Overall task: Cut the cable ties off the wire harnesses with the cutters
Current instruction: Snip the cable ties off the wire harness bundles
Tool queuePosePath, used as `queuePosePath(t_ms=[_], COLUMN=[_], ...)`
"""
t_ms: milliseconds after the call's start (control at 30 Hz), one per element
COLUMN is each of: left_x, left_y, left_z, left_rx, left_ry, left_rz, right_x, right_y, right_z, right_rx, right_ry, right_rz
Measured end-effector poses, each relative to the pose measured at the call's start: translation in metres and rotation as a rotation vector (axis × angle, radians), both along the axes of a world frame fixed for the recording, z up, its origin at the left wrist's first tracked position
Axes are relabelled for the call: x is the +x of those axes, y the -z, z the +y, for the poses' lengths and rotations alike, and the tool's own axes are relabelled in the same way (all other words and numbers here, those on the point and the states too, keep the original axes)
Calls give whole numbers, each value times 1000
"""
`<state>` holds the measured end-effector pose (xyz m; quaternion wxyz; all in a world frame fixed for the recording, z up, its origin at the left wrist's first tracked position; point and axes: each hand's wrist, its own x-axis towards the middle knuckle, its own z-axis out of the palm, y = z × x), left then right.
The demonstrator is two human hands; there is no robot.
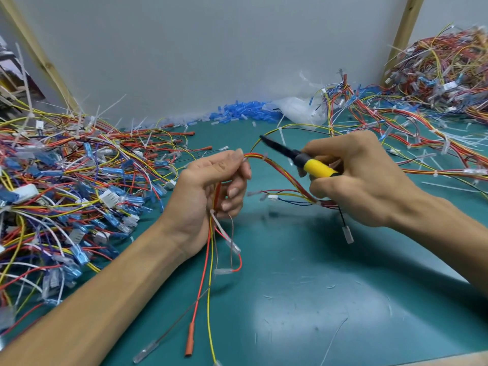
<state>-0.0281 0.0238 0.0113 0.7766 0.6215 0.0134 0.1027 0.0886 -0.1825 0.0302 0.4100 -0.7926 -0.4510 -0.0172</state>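
In left hand (211, 186), pinching wire harness (280, 170); in right hand (369, 178), gripping cutters (290, 152), pointing leftward over cable tie (264, 155) beside the pinch.

Both bare forearms reach in, the left one from the lower left, the right one from the right. The left hand (208, 186) has curled fingers and pinches a harness (284, 174) between thumb and forefinger. The right hand (367, 178), back upward, grips the cutters (319, 168).

Harness (280, 175) between hands; wire piles (66, 175) left, right.
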Motion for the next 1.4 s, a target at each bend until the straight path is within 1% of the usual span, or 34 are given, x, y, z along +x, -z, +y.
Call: queuePosePath(t_ms=[67, 233, 300, 367, 433, 500, 567, 667, 733, 800, 833, 1000, 1100, 1167, 1233, 1333, 1400], left_x=[1, 5, 5, 5, 7, 8, 10, 12, 12, 11, 11, 7, 6, 5, 6, 9, 11], left_y=[1, 4, 5, 6, 7, 9, 12, 13, 13, 12, 12, 6, 2, 2, 5, 10, 12], left_z=[0, 2, 4, 6, 6, 4, 3, 2, 1, 0, 0, 3, 8, 11, 12, 10, 11], left_rx=[18, -32, -59, -62, -40, -4, 29, 74, 119, 130, 123, 5, -48, -3, 90, 184, 184], left_ry=[-27, -31, -14, 0, 3, 9, 11, -18, -53, -64, -57, -4, 21, 56, 56, -42, -124], left_rz=[-18, -36, -35, -38, -27, -18, -18, -10, -1, 3, 9, 14, 19, 52, 87, 67, 35], right_x=[3, 14, 14, 11, 6, -1, -4, -2, 0, -1, 0, 13, 22, 25, 27, 33, 35], right_y=[-2, -4, -3, -2, 0, 2, 4, 6, 6, 7, 8, 9, 6, 5, 5, 4, 5], right_z=[0, -3, -4, -4, -3, 1, 5, 6, 4, 5, 7, 6, 1, 0, -1, -5, -6], right_rx=[75, 175, 172, 152, 126, 109, 121, 134, 121, 105, 114, 261, 320, 332, 340, 322, 240], right_ry=[31, 100, 120, 112, 81, 24, -29, -59, -52, -4, 28, 206, 291, 336, 371, 413, 441], right_rz=[66, 106, 54, -46, -168, -246, -213, -86, -109, -170, -169, -119, -130, -146, -134, -135, -239])
